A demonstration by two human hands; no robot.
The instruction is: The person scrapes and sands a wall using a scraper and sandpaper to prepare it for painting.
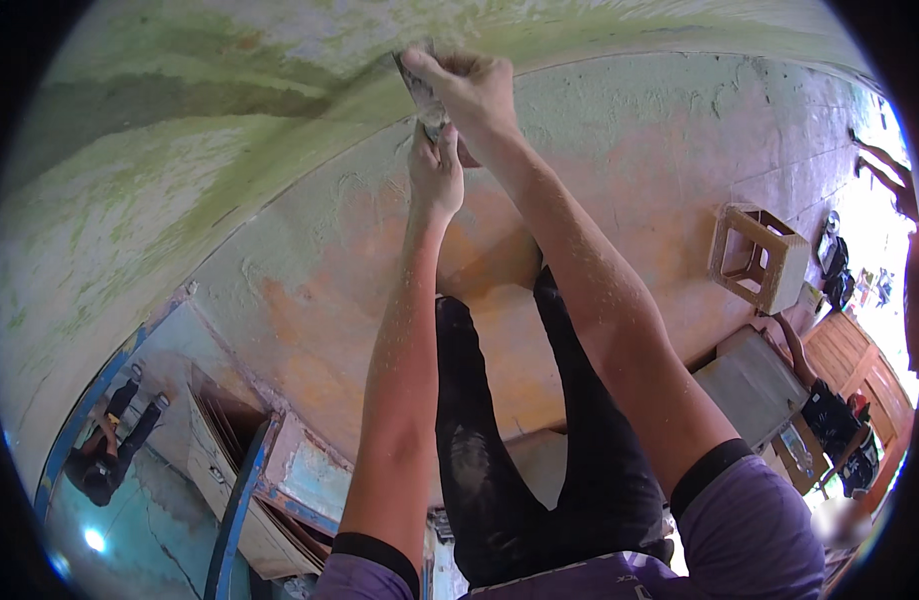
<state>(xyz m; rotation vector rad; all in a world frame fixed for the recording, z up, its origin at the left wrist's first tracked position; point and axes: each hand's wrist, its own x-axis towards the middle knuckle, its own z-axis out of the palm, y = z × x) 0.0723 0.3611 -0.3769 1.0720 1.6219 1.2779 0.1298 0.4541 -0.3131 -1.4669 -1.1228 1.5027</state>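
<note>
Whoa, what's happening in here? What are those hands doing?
A person in a purple shirt has their right hand and left hand on a flat, greyish tool, held out at the patchy green wall. It's too blurry to tell whether it touches. A boxy frame stands off right.

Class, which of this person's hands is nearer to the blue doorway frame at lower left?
Left. The left hand is up and right of the blue doorway frame; the right hand sits higher, farther right.
</note>
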